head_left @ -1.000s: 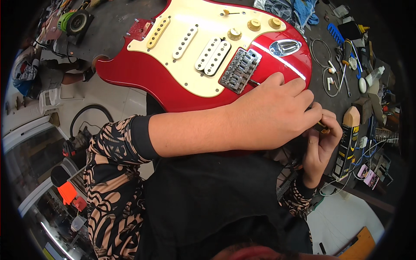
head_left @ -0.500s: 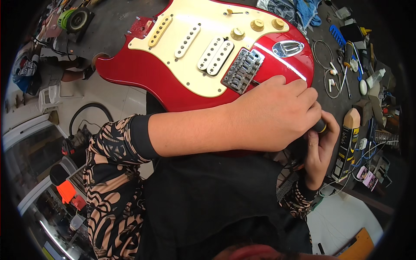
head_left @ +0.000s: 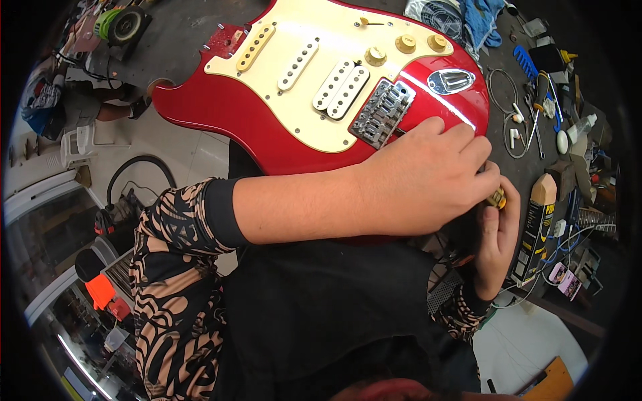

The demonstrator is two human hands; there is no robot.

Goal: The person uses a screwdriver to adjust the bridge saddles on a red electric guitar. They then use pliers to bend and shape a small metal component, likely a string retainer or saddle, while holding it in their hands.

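A red electric guitar body (head_left: pixel 200 100) with a cream pickguard (head_left: pixel 294 113) lies face up before me. My left hand (head_left: pixel 435 177) reaches across its lower edge, back of the hand up, fingers curled round a screwdriver. The screwdriver's black-and-yellow handle end (head_left: pixel 497 198) sticks out past those fingers, and a bit of thin shaft seems to show beside the metal bridge (head_left: pixel 383 113). My right hand (head_left: pixel 498 230) pinches the handle end between thumb and fingers. The tip and most of the tool are hidden under my left hand.
On the dark bench to the right lie a coiled cable (head_left: pixel 501 100), white earbuds (head_left: pixel 515 134), a blue comb-like tool (head_left: pixel 525 62), a clear bottle (head_left: pixel 583 127) and a black-and-yellow box (head_left: pixel 535 234). A green-and-black wheeled tool (head_left: pixel 124 27) stands far left. Another person's legs (head_left: pixel 107 103) show at left.
The handle end has turned, with more yellow showing now. My right hand's fingers have shifted around it. My left hand stays nearly in place; the whole view has shifted slightly.
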